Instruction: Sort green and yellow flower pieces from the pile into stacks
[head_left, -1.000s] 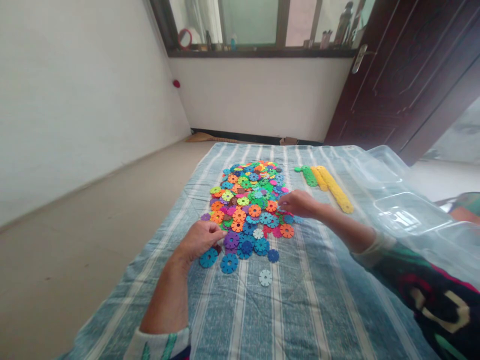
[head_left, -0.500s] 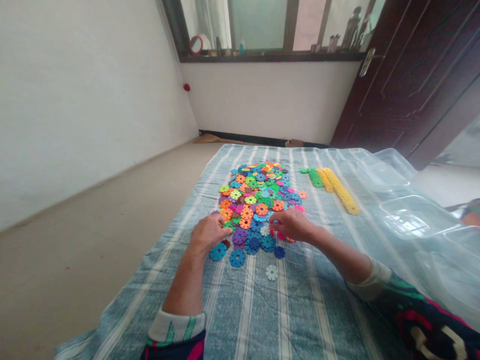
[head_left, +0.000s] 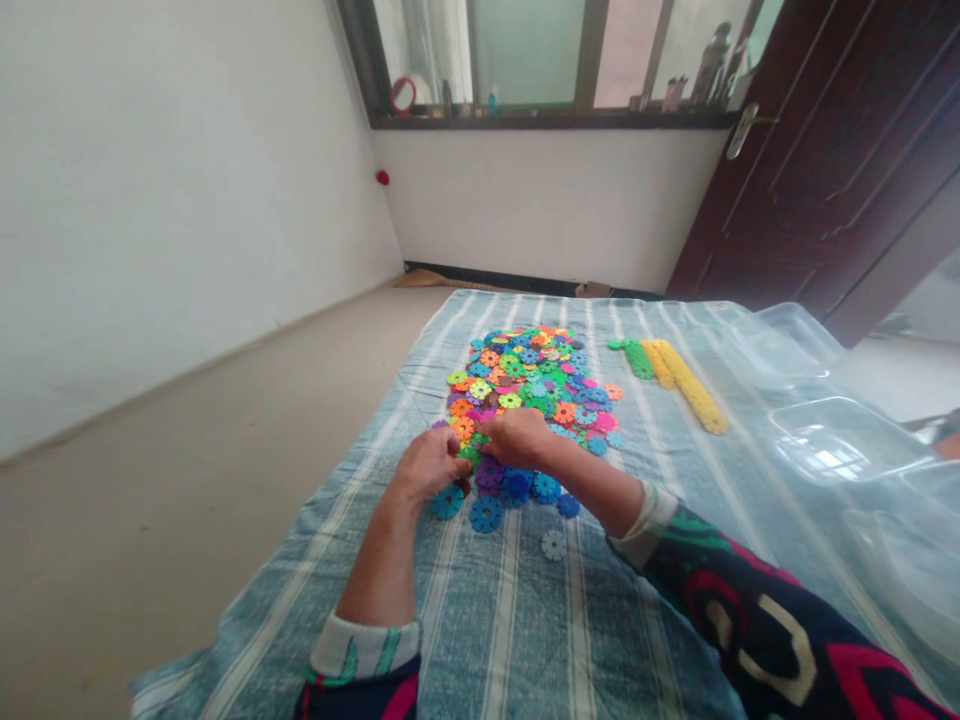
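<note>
A heap of colourful notched plastic discs (head_left: 555, 385) lies on the striped cloth. At its near left edge is my left hand (head_left: 431, 465), fingers curled and thumb bent toward them; what they hold, if anything, is hidden. My right hand (head_left: 517, 438) reaches over the front of the heap, fingertips bent down among the discs and close to my left hand. Whatever is in its fingers cannot be made out. Just below the hands lie a purple disc (head_left: 490, 473) and several blue discs (head_left: 486, 514). A pale grey disc (head_left: 553, 545) lies apart, nearer to me.
To the right of the heap are rows of overlapping yellow discs (head_left: 697, 400) and green discs (head_left: 638, 360). Clear plastic boxes (head_left: 847, 440) stand along the right side. The striped cloth (head_left: 352, 540) ends on the left above the floor. A dark door (head_left: 817, 150) is behind.
My right hand has moved left across the heap, toward my left hand. The left hand stays at the heap's near left edge. The whole view has shifted slightly.
</note>
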